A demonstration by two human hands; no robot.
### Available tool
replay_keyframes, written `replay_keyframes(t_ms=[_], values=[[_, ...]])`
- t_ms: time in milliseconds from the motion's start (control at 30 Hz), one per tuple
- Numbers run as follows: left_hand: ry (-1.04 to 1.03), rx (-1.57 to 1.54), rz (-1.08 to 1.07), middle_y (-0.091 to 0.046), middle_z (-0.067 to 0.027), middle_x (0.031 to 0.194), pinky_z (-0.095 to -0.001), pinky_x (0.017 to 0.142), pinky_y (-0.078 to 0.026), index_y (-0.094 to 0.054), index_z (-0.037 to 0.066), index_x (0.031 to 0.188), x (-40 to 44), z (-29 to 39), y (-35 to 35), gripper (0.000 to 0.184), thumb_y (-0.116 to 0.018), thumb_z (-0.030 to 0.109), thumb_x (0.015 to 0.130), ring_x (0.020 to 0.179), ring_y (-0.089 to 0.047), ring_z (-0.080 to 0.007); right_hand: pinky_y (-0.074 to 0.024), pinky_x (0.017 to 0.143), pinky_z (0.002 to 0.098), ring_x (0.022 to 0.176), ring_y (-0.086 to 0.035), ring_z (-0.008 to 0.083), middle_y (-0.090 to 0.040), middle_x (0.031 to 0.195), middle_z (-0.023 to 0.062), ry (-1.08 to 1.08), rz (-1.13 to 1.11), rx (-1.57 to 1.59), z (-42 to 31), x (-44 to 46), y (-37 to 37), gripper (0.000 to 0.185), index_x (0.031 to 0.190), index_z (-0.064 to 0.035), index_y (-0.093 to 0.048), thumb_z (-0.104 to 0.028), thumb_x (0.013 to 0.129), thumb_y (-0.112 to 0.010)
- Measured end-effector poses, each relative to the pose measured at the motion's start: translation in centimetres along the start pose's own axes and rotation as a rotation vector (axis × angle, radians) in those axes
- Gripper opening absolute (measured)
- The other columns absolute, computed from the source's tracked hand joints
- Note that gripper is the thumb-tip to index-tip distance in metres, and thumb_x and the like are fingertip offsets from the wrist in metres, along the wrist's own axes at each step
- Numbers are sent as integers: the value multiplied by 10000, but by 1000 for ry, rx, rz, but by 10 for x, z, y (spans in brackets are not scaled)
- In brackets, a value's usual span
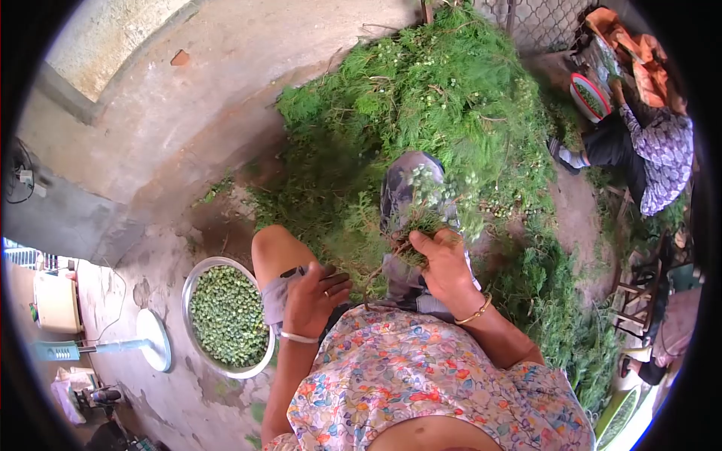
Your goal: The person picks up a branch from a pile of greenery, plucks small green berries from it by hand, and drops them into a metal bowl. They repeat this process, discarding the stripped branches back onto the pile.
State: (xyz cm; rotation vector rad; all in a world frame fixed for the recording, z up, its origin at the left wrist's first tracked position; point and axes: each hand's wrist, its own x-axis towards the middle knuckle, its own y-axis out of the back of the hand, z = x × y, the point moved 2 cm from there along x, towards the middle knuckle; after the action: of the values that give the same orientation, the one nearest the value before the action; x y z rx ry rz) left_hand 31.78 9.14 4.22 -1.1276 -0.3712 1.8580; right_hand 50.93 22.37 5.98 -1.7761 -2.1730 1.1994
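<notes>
My right hand (pixel 445 272) is closed round a leafy evergreen sprig (pixel 425 218), its thumb pressed on the stem. Pale green cones cluster at the sprig's upper end, somewhat blurred. A bare lower stem runs toward my lap. My left hand (pixel 307 299) is to the left of the stem, apart from it, fingers loosely bent and slightly apart, with dark coverings on them. I see nothing held in it. Left of my knee stands a round metal basin (pixel 188 331) full of small green cones (pixel 229 316).
A large heap of cut evergreen branches (pixel 451 98) lies in front and continues to the right. Another person (pixel 662 158) sits at the upper right beside a red-rimmed basin (pixel 589 98). A standing fan (pixel 154 340) is left of the metal basin. A wall (pixel 188 98) rises at the upper left.
</notes>
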Motion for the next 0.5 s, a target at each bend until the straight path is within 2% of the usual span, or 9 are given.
replay_keyframes(t_ms=[100,167,200,233,267,333,400,467,500], values=[[140,4,80,-571,-227,1073,-471,823,-482,-497,-51,1080,18,-9,-1,312,-572,194,902,986,-559,-351,-474,565,282,646,-565,129,-606,774,42,34,-19,-90,4,-7,-2,152,707,-52,-548,6,830,-616],[156,-10,41,-578,-215,1044,-465,819,-485,-503,-57,1060,36,-14,8,292,-580,172,895,981,-562,-346,-447,552,264,643,-540,106,-599,780,29,47,-31,-138,6,-13,-2,120,730,-42,-568,-6,836,-613],[167,-13,3,-584,-204,1016,-459,814,-488,-509,-63,1039,44,-17,12,273,-588,149,887,976,-564,-341,-457,563,256,672,-558,106,-603,805,36,-13,-60,-304,4,-17,2,54,803,-4,-579,-25,848,-598],[108,-20,23,-588,-177,959,-435,789,-490,-526,-33,997,52,-16,15,220,-602,133,876,942,-569,-328,-466,574,249,700,-576,106,-607,831,44,-73,-91,-471,3,-21,6,79,875,33,-589,-44,861,-583],[102,-31,25,-588,-177,959,-435,789,-490,-526,-33,997,54,-15,18,220,-602,133,876,942,-569,-328,-466,574,249,700,-576,106,-607,831,44,-77,-97,-480,4,-25,7,79,875,33,-589,-44,861,-583],[12,-268,47,-602,-168,901,-401,683,-506,-528,-4,913,55,-6,17,104,-579,81,880,795,-588,-282,-471,588,217,717,-602,96,-623,825,52,-66,-156,-471,8,-33,5,187,943,98,-575,-77,877,-570],[-4,-363,52,-591,-143,833,-377,637,-494,-518,27,883,48,0,9,102,-588,101,884,714,-568,-255,-492,622,231,746,-626,108,-641,806,71,-179,-198,-592,-12,-42,2,220,959,93,-600,-110,879,-575],[-184,-235,-71,-584,-134,789,-375,604,-483,-514,38,874,40,6,1,141,-609,141,880,665,-556,-244,-505,646,271,737,-634,126,-652,787,84,-115,-434,-1069,-28,-51,-5,203,948,56,-626,-125,859,-603],[-241,-185,-59,-575,-121,752,-371,571,-471,-519,44,877,33,7,-5,145,-614,154,881,618,-547,-232,-511,667,290,745,-648,148,-664,811,97,-49,-488,-1068,-34,-55,-11,220,975,25,-635,-146,836,-635]])
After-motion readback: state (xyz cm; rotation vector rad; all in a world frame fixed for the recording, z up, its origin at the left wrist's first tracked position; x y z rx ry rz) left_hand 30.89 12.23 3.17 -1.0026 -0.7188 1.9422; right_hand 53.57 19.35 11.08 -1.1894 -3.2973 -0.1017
